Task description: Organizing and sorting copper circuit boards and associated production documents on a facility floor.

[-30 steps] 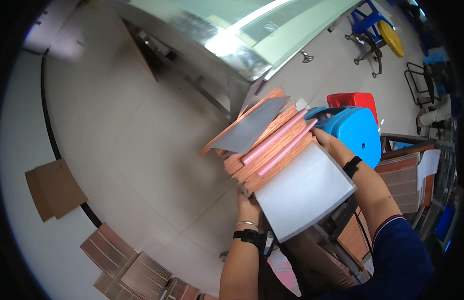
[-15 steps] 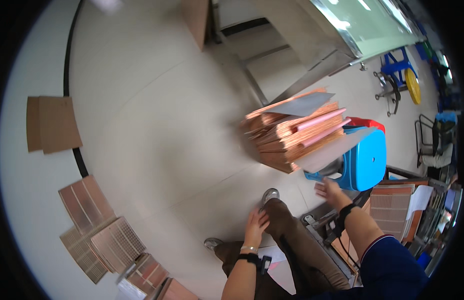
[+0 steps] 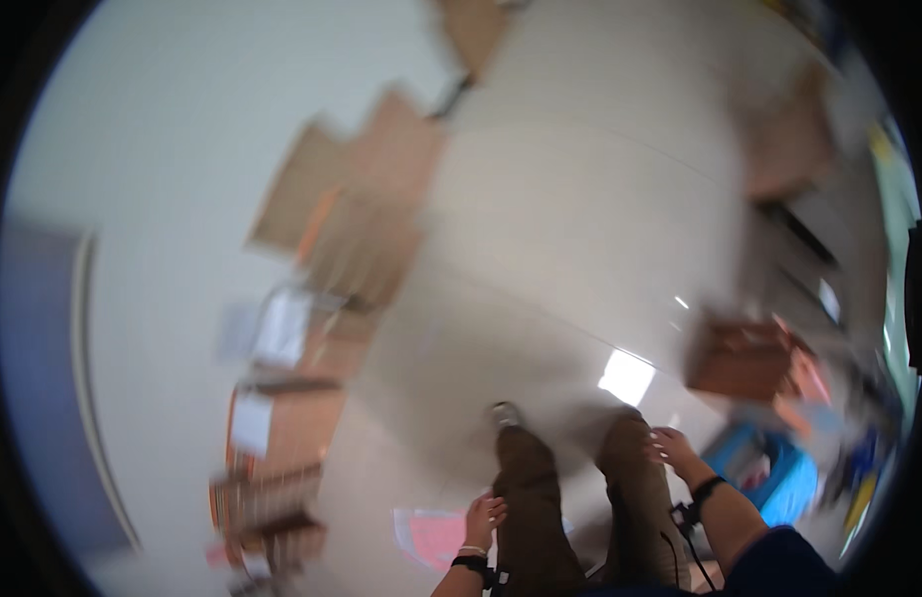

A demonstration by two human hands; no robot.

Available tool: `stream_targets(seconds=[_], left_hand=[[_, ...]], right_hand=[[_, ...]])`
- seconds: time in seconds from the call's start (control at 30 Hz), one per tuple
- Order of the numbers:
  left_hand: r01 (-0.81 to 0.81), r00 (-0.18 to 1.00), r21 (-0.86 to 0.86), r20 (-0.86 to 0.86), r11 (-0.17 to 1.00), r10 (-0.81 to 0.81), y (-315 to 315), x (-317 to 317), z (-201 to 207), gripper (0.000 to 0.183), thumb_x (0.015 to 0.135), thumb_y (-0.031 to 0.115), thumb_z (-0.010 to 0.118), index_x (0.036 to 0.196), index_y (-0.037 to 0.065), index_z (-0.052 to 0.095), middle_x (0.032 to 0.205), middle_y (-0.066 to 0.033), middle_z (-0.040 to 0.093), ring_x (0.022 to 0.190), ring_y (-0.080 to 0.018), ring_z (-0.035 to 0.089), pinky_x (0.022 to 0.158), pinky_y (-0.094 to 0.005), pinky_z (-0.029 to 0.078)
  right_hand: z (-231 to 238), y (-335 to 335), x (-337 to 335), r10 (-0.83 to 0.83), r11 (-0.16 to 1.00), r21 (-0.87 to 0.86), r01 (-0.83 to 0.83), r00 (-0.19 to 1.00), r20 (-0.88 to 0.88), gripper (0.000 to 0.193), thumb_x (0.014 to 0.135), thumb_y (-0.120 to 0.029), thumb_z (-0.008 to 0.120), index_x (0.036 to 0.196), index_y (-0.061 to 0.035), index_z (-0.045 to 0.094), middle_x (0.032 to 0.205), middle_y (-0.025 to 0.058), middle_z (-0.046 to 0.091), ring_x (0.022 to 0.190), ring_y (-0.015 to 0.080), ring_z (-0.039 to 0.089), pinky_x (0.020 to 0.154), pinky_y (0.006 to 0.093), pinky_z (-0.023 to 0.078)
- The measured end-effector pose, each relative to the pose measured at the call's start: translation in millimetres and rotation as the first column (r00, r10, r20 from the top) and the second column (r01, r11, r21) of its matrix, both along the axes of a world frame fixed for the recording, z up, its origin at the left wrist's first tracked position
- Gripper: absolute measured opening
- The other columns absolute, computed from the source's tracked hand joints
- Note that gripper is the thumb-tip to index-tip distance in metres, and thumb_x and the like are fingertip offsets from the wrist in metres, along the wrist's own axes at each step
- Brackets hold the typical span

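Observation:
My left hand (image 3: 484,519) hangs beside my left thigh, its fingers loosely curled and nothing seen in them. By my right knee is my right hand (image 3: 673,446), also without anything in it, the fingers slightly bent and apart. Both wrists wear a black strap with a small device. Beyond the right hand stands a blue plastic stool (image 3: 779,488), blurred. Farther off, a stack of copper-coloured sheets (image 3: 739,360) with pinkish pieces at its side is apart from both hands.
Along the wall at left lean several brown and copper-toned panels (image 3: 332,229), some with white papers (image 3: 252,423). A pink sheet (image 3: 433,537) lies near my left hand. Metal table legs (image 3: 814,239) stand at far right. Motion smears much of the view.
My view has swung left, so the sheet stack and blue stool now sit farther right and the wall panels nearer the middle. Both hands have dropped closer to my legs.

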State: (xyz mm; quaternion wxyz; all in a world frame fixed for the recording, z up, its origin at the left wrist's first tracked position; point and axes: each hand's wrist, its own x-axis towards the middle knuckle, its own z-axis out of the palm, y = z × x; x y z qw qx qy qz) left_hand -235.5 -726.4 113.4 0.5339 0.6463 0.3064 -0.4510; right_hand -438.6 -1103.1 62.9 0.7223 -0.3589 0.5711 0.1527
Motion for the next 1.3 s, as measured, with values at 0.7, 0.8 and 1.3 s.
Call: stream_targets(seconds=[0.7,0.8,1.3], left_hand=[[-0.981,0.19,-0.055,-0.109,0.185,0.976,144,-136,-80,0.029,0.094,0.017,0.042,0.116,0.002,0.052,0.101,-0.0087,0.062,0.089,-0.0158,0.06,0.079,-0.0268,0.049],[-0.982,0.122,-0.166,-0.164,0.095,0.979,177,-97,-44,0.029,0.095,0.018,0.041,0.117,0.002,0.051,0.102,-0.0099,0.062,0.091,-0.017,0.06,0.08,-0.0285,0.049],[-0.979,0.178,0.107,0.036,0.174,0.983,220,-228,142,0.035,0.094,0.026,0.045,0.116,0.0,0.051,0.103,-0.0099,0.061,0.088,-0.0167,0.059,0.075,-0.0299,0.048]], right_hand=[[19,274,452,0.966,0.09,-0.352,-0.931,0.167,-0.195,0.023,0.087,-0.022,0.054,0.103,-0.0054,0.057,0.075,0.0084,0.063,0.062,0.0176,0.062,0.052,0.03,0.05],[77,428,495,0.971,-0.219,-0.484,-0.847,-0.237,-0.024,0.028,0.093,-0.022,0.046,0.111,-0.0028,0.055,0.09,0.0094,0.062,0.08,0.0166,0.061,0.069,0.0294,0.051],[291,842,781,0.683,-0.408,-0.908,0.093,-0.629,-0.371,0.019,0.086,-0.008,0.049,0.1,-0.0029,0.062,0.083,0.0073,0.063,0.076,0.0133,0.06,0.068,0.0295,0.05]])
